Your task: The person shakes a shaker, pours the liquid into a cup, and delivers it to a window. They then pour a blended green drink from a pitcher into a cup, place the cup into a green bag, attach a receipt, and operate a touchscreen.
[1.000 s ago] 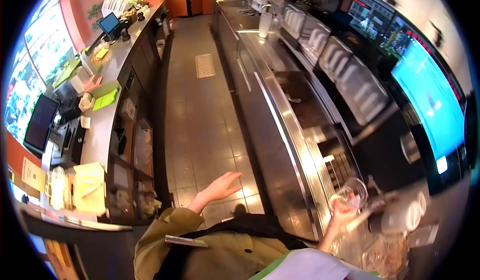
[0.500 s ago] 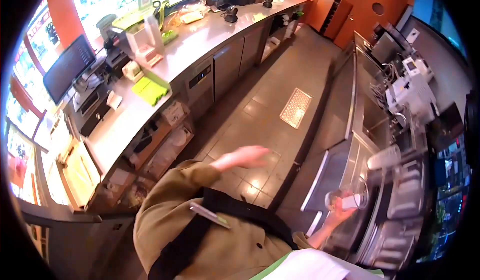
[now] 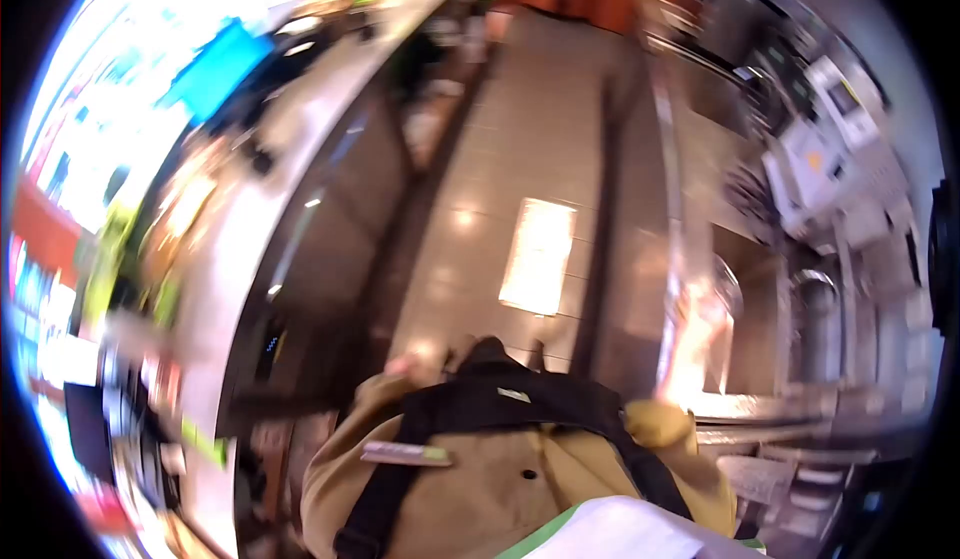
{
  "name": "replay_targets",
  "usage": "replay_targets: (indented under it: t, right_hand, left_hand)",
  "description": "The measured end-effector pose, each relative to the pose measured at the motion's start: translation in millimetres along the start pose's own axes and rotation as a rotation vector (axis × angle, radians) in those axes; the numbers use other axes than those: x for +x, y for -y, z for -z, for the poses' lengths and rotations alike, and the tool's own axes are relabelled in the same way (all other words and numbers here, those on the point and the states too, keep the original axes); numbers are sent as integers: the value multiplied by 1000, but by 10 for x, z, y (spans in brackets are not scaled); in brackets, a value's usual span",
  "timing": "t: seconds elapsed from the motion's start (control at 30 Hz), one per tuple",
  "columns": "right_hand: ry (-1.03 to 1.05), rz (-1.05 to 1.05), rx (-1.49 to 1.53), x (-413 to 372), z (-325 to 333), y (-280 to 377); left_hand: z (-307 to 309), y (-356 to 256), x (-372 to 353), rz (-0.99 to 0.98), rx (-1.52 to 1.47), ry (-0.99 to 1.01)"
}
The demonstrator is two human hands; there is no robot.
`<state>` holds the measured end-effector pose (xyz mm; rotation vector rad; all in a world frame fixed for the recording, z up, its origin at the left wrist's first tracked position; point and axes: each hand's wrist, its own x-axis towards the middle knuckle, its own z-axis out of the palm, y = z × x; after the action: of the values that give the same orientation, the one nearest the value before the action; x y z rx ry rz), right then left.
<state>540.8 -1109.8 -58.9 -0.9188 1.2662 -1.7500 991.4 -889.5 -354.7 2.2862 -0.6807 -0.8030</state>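
Note:
My right hand (image 3: 697, 327), blurred by motion, is wrapped round a clear cup (image 3: 726, 289) near the edge of the sink basin (image 3: 752, 319) on the right. Only a small, smeared part of my left hand (image 3: 405, 367) shows above the left sleeve; its fingers cannot be made out. A pen-like item (image 3: 406, 453) is clipped on the dark apron strap (image 3: 440, 409) across my chest.
A long counter (image 3: 240, 229) with cabinets runs along the left. The tiled floor (image 3: 480, 189) with a bright grate (image 3: 540, 256) lies between the counters. At the right stand a white machine (image 3: 815, 174) and a faucet (image 3: 815, 279).
The view has shifted down the aisle. My right hand has moved the cup from the worktop area to the sink. My left hand has drawn back near my body.

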Motion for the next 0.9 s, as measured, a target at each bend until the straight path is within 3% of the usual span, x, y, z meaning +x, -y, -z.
replay_targets:
  t: [0.03, 0.07, 0.1, 0.17, 0.23, 0.3, 0.37, 0.4, 0.43, 0.47, 0.5, 0.57, 0.6, 0.63, 0.67, 0.7, 0.73, 0.77, 0.8, 0.9]
  right_hand:
    - [10, 3, 1, 449, -321, -129]
    - [-110, 132, -340, 999, -536, -376]
    - [-243, 230, -312, 1657, -577, -1097]
    - [-438, 235, -289, 2610, -852, -1739]
    - [-548, 243, -441, 3187, -1105, -1765]
    - [-638, 220, -488, 3735, -1329, -1899]
    - [-666, 147, -528, 4187, -1322, -2113]
    - [-728, 184, -638, 4367, -1316, -2205]
    - [-749, 167, -599, 4545, -1335, -2225]
    - [-775, 157, -562, 4661, -1418, -2187]
    - [-804, 177, -591, 4748, -1446, -2233]
    - [-871, 254, -715, 4927, -1445, -2349]
    - [-931, 51, -767, 4944, -1452, -2322]
    - [-1031, 100, -779, 4890, -1418, -2532]
    - [-1135, 43, -763, 4781, -1550, -2560]
    - [-1141, 166, -694, 4541, -1676, -2586]
    - [-1239, 161, -545, 4539, -2008, -2297]
    - [-1321, 178, -708, 4533, -2079, -2261]
    - [-1362, 181, -546, 4708, -2311, -1984]
    - [-1267, 478, -454, 5750, -2765, -1392]
  left_hand:
    - [338, 222, 259, 125, -52, -38]
    - [617, 344, 521, 225, -103, -74]
    - [887, 349, 785, 307, -148, -109]
    - [1072, -62, 1444, 365, -197, -137]
    - [880, -716, 2564, 257, -193, -83]
    - [217, -1972, 4039, -50, -187, 50]
    - [-978, -3752, 5327, -372, -167, 194]
    - [-1785, -4801, 5876, -375, -22, 120]
    - [-2305, -6182, 5701, -533, 133, 210]
    - [-2879, -7271, 5539, -874, -65, 245]
    - [-3324, -8315, 5237, -1007, -51, 295]
    - [-4180, -9871, 4589, -1278, -223, 498]
    - [-4457, -10450, 4175, -1341, -299, 625]
    - [-4799, -10945, 3845, -1499, -445, 688]
    - [-4868, -11347, 3497, -1560, -387, 720]
    - [-4924, -11680, 3203, -1571, -523, 888]
    - [-5153, -12073, 3062, -1702, -533, 876]
    - [-5359, -12466, 2926, -1831, -547, 868]
    - [-5553, -12871, 2796, -1963, -520, 787]
    - [-5928, -13850, 2229, -2241, -592, 620]
